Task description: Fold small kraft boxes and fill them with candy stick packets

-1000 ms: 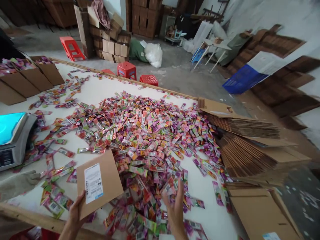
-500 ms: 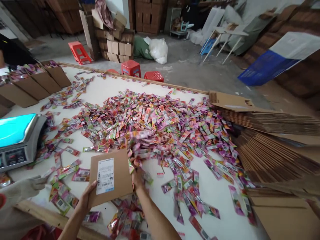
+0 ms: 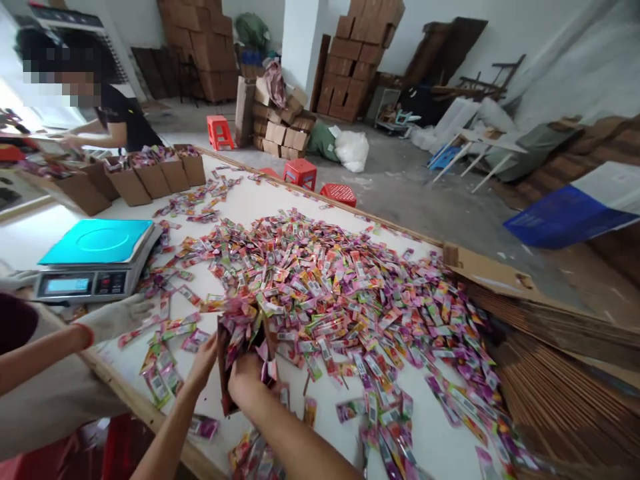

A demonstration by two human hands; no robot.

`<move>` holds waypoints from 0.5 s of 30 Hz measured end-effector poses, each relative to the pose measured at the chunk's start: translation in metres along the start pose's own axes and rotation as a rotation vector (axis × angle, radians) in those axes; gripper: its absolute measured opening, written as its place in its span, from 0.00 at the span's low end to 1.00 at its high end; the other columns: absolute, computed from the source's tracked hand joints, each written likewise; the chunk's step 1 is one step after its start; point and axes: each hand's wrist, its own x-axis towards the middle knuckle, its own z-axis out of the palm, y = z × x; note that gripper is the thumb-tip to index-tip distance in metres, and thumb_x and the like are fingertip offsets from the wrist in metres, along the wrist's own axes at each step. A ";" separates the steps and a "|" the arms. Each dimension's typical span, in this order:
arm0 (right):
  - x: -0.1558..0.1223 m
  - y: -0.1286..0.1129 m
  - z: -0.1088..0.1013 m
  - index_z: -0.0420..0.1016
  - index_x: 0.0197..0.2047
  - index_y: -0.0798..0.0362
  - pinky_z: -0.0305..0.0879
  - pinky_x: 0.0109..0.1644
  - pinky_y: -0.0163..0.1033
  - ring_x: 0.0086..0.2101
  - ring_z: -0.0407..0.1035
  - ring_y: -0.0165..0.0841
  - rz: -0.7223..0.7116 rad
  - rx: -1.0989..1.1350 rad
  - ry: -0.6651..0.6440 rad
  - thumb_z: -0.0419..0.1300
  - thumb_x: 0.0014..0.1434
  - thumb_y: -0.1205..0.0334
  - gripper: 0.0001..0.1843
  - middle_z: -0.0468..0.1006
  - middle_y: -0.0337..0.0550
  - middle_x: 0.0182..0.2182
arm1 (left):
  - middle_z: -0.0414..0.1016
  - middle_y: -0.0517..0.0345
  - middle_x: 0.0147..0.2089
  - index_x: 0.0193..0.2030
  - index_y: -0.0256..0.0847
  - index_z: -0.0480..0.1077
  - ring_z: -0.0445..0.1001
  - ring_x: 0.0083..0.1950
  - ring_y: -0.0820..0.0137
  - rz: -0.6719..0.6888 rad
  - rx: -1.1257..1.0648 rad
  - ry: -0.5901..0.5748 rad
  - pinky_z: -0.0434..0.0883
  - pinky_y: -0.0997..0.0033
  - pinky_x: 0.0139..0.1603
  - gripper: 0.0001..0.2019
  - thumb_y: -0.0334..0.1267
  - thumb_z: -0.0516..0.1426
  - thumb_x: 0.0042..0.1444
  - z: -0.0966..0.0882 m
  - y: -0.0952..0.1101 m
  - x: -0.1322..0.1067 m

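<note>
My left hand (image 3: pixel 204 363) is closed on the left wall of a small cardboard box (image 3: pixel 223 380), which is tilted with its open mouth toward me. Inside the box are small shiny snack packets (image 3: pixel 241 327) in pink, purple and green. My right hand (image 3: pixel 247 381) reaches into the mouth, against the packets. Its fingers are hidden in the box, so what they grip does not show. Just beyond, a large heap of the same packets (image 3: pixel 320 273) covers the middle of the white table (image 3: pixel 195 223).
At the left stands a digital scale (image 3: pixel 100 243) with a blue-green top. A co-worker's gloved hand (image 3: pixel 117 319) lies near it. Filled cardboard boxes (image 3: pixel 155 180) line the far left, by another person. Flattened cardboard (image 3: pixel 560 387) is stacked at right. Red stools (image 3: pixel 300 173) stand behind the table.
The box has turned from showing its labelled side to showing its open mouth. My right hand has moved from the heap's edge into the box. The view has swung left and up.
</note>
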 end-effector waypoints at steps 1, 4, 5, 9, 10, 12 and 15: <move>0.000 -0.004 0.001 0.81 0.45 0.56 0.71 0.48 0.54 0.45 0.76 0.54 -0.016 0.000 -0.011 0.60 0.49 0.66 0.19 0.83 0.62 0.40 | 0.75 0.48 0.61 0.52 0.40 0.75 0.61 0.70 0.51 0.083 0.014 0.018 0.64 0.56 0.66 0.19 0.42 0.62 0.54 0.002 0.017 0.006; -0.018 -0.007 -0.019 0.75 0.55 0.60 0.70 0.52 0.52 0.48 0.75 0.52 -0.080 0.017 -0.004 0.61 0.50 0.66 0.27 0.79 0.65 0.49 | 0.64 0.52 0.70 0.56 0.45 0.73 0.51 0.75 0.57 0.412 0.258 -0.098 0.50 0.53 0.73 0.21 0.39 0.62 0.54 0.014 0.052 0.012; -0.030 -0.004 -0.033 0.71 0.58 0.60 0.69 0.53 0.51 0.49 0.74 0.51 -0.113 0.036 -0.001 0.61 0.50 0.65 0.30 0.77 0.65 0.52 | 0.63 0.53 0.71 0.56 0.46 0.73 0.50 0.75 0.56 0.565 0.456 -0.217 0.45 0.50 0.74 0.22 0.36 0.63 0.53 0.020 0.056 0.010; -0.089 0.026 -0.085 0.75 0.53 0.52 0.68 0.55 0.45 0.48 0.74 0.42 -0.303 0.290 0.090 0.57 0.59 0.59 0.19 0.79 0.52 0.48 | 0.69 0.53 0.67 0.61 0.50 0.70 0.51 0.75 0.58 0.983 1.255 -0.651 0.37 0.41 0.75 0.27 0.27 0.56 0.56 0.037 0.046 -0.009; -0.100 0.038 -0.089 0.76 0.49 0.50 0.67 0.55 0.45 0.47 0.74 0.40 -0.306 0.375 0.201 0.55 0.61 0.58 0.15 0.80 0.49 0.45 | 0.71 0.54 0.65 0.62 0.50 0.69 0.51 0.75 0.59 0.993 1.351 -0.685 0.37 0.41 0.75 0.27 0.25 0.54 0.57 0.039 0.041 -0.014; -0.114 0.067 -0.081 0.74 0.48 0.50 0.65 0.58 0.47 0.51 0.71 0.42 -0.168 0.516 0.507 0.56 0.60 0.51 0.17 0.78 0.51 0.48 | 0.75 0.53 0.62 0.59 0.48 0.72 0.49 0.75 0.60 0.980 1.456 -0.700 0.36 0.40 0.74 0.25 0.24 0.51 0.58 0.040 0.033 -0.023; -0.102 0.104 -0.035 0.68 0.55 0.52 0.63 0.60 0.53 0.57 0.65 0.50 0.213 0.768 0.640 0.63 0.48 0.37 0.37 0.72 0.57 0.55 | 0.73 0.52 0.64 0.60 0.48 0.71 0.52 0.74 0.59 0.942 1.450 -0.662 0.33 0.37 0.74 0.26 0.24 0.49 0.59 0.037 0.023 -0.040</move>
